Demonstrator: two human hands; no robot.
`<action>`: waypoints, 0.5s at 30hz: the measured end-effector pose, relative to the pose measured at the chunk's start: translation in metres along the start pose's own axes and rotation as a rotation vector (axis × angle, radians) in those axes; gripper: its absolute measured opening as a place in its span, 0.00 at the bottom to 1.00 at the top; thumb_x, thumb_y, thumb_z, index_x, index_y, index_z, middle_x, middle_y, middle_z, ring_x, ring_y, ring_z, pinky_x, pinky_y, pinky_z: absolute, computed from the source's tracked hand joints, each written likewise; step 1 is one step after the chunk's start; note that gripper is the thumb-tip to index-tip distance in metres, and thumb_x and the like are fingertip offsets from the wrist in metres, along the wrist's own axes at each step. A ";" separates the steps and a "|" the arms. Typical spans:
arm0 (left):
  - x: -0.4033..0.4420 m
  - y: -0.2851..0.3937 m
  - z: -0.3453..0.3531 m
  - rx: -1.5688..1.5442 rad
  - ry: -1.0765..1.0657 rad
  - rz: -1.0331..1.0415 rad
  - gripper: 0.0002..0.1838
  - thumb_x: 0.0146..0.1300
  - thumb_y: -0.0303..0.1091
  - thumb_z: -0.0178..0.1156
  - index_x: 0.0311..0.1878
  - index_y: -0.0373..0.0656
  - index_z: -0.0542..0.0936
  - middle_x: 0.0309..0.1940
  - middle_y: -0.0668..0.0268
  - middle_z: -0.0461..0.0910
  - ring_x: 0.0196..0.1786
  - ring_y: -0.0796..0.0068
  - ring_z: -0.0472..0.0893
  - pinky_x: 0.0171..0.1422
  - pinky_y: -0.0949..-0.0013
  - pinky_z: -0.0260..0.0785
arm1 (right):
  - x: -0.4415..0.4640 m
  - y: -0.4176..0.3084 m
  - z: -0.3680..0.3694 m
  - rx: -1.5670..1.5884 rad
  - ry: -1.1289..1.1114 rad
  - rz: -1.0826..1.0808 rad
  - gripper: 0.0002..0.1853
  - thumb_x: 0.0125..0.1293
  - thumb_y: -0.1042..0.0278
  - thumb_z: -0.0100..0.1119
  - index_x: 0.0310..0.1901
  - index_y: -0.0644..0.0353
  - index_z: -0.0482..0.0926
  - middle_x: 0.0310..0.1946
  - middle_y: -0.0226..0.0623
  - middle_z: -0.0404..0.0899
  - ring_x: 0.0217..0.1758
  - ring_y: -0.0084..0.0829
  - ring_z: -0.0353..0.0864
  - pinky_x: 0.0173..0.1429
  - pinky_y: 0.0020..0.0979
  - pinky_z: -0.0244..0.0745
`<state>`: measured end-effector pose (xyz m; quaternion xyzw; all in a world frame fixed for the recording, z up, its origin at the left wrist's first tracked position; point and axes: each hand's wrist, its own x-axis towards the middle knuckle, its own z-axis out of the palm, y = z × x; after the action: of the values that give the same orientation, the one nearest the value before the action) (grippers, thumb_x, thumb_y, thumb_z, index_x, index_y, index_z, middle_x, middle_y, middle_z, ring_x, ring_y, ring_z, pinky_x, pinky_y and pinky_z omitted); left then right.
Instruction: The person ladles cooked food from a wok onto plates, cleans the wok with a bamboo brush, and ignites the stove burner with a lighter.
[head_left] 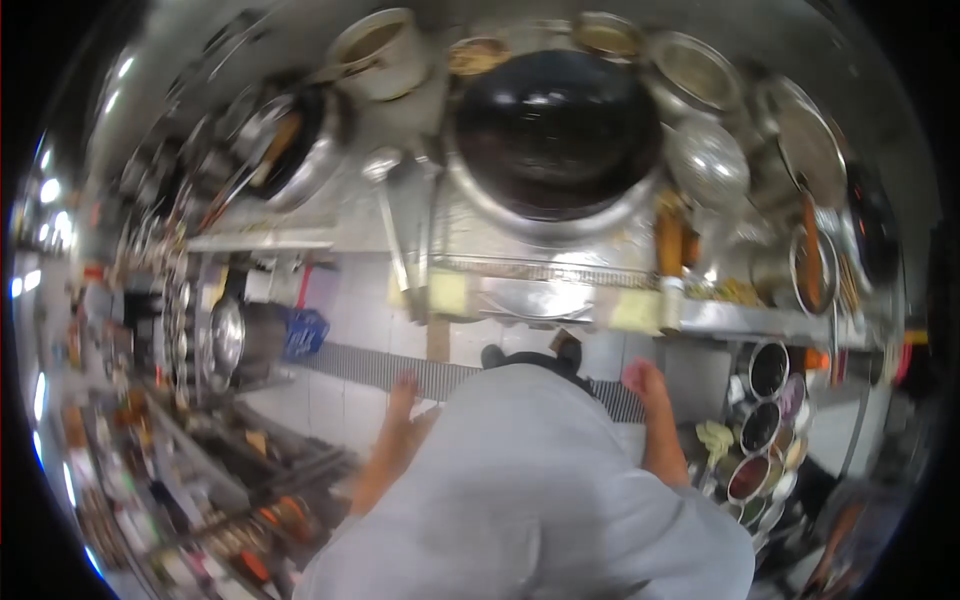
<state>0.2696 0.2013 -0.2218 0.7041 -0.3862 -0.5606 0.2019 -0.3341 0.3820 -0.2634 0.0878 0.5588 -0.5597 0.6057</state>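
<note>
1. One pink item [632, 374], too blurred to identify, sits gripped in the right hand's [656, 390] fingers, short of the counter's [350, 222] front edge.
2. Step in hand, apparently: holding it; any move calls for steady fingers.
3. One left hand [402, 410], blurred; finger state cannot be told.
4. Counter: one black wok [558, 135]; two long-handled utensils [393, 228] crossing the front edge.

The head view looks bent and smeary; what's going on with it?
Head view: strong curvature, black corners; head view: left hand blurred, probably by motion; head view: white highlights on the black wok, glaring lamps at far left.
</note>
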 end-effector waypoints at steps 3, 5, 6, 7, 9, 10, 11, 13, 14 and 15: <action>-0.001 0.100 0.021 -0.340 0.045 0.002 0.24 0.66 0.49 0.53 0.62 0.49 0.68 0.48 0.63 0.75 0.46 0.69 0.77 0.42 0.63 0.72 | -0.039 -0.033 0.045 -0.564 0.004 0.065 0.13 0.64 0.61 0.52 0.46 0.57 0.75 0.29 0.38 0.80 0.31 0.34 0.81 0.41 0.39 0.79; 0.023 0.118 0.023 -0.453 -0.062 -0.015 0.24 0.68 0.51 0.49 0.60 0.47 0.68 0.50 0.61 0.75 0.48 0.64 0.76 0.50 0.57 0.70 | -0.056 -0.042 0.077 -0.999 0.073 0.087 0.13 0.64 0.61 0.52 0.45 0.58 0.76 0.26 0.37 0.81 0.28 0.32 0.81 0.39 0.35 0.78; 0.035 0.121 0.022 -0.458 -0.061 -0.016 0.24 0.68 0.51 0.49 0.60 0.47 0.68 0.50 0.61 0.75 0.48 0.64 0.76 0.50 0.57 0.70 | -0.060 -0.052 0.103 -1.175 -0.027 -0.170 0.12 0.64 0.62 0.53 0.45 0.59 0.76 0.24 0.38 0.80 0.27 0.31 0.80 0.37 0.33 0.76; 0.049 0.125 0.023 -0.503 -0.109 -0.045 0.23 0.68 0.51 0.48 0.59 0.47 0.69 0.49 0.61 0.75 0.48 0.64 0.76 0.51 0.56 0.70 | -0.067 -0.064 0.131 -1.334 -0.124 -0.438 0.12 0.64 0.63 0.53 0.45 0.59 0.77 0.21 0.38 0.79 0.26 0.30 0.80 0.35 0.31 0.74; 0.068 0.133 0.029 -0.548 -0.185 -0.061 0.23 0.69 0.51 0.47 0.58 0.46 0.69 0.48 0.61 0.75 0.48 0.64 0.76 0.52 0.55 0.70 | -0.094 -0.090 0.203 -1.277 -0.196 -0.500 0.14 0.63 0.66 0.54 0.49 0.59 0.76 0.24 0.41 0.79 0.28 0.31 0.79 0.36 0.32 0.72; 0.077 0.138 0.034 -0.553 -0.150 -0.074 0.22 0.69 0.52 0.47 0.56 0.46 0.70 0.48 0.61 0.75 0.48 0.64 0.76 0.53 0.55 0.70 | -0.109 -0.100 0.237 -1.302 -0.186 -0.559 0.14 0.64 0.66 0.54 0.50 0.58 0.76 0.26 0.40 0.80 0.29 0.31 0.79 0.37 0.32 0.72; 0.083 0.142 0.039 -0.558 -0.117 -0.090 0.21 0.69 0.52 0.47 0.54 0.47 0.72 0.48 0.62 0.75 0.47 0.65 0.77 0.54 0.56 0.69 | -0.120 -0.103 0.265 -1.328 -0.173 -0.615 0.14 0.64 0.66 0.53 0.51 0.57 0.76 0.27 0.40 0.80 0.31 0.31 0.80 0.38 0.32 0.72; 0.090 0.151 0.036 -0.561 -0.234 -0.055 0.21 0.70 0.53 0.47 0.53 0.47 0.73 0.46 0.62 0.76 0.47 0.67 0.77 0.54 0.56 0.69 | -0.120 -0.103 0.305 -1.317 -0.205 -0.666 0.15 0.63 0.65 0.56 0.51 0.57 0.76 0.29 0.40 0.79 0.34 0.31 0.79 0.40 0.32 0.73; 0.092 0.156 0.035 -0.566 -0.321 -0.027 0.21 0.70 0.54 0.47 0.51 0.48 0.74 0.45 0.63 0.76 0.47 0.68 0.77 0.55 0.56 0.69 | -0.113 -0.101 0.322 -1.318 -0.274 -0.680 0.15 0.64 0.65 0.55 0.52 0.56 0.76 0.30 0.39 0.79 0.35 0.30 0.79 0.41 0.31 0.73; 0.094 0.161 0.034 -0.588 -0.265 -0.079 0.21 0.69 0.56 0.48 0.49 0.49 0.75 0.38 0.64 0.78 0.39 0.71 0.78 0.47 0.61 0.73 | -0.108 -0.097 0.340 -1.317 -0.353 -0.691 0.15 0.65 0.66 0.55 0.53 0.55 0.76 0.31 0.37 0.79 0.36 0.28 0.79 0.42 0.30 0.74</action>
<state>0.1931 0.0339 -0.1756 0.5509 -0.2031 -0.7424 0.3226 -0.1858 0.1608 -0.0069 -0.5620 0.6678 -0.2743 0.4036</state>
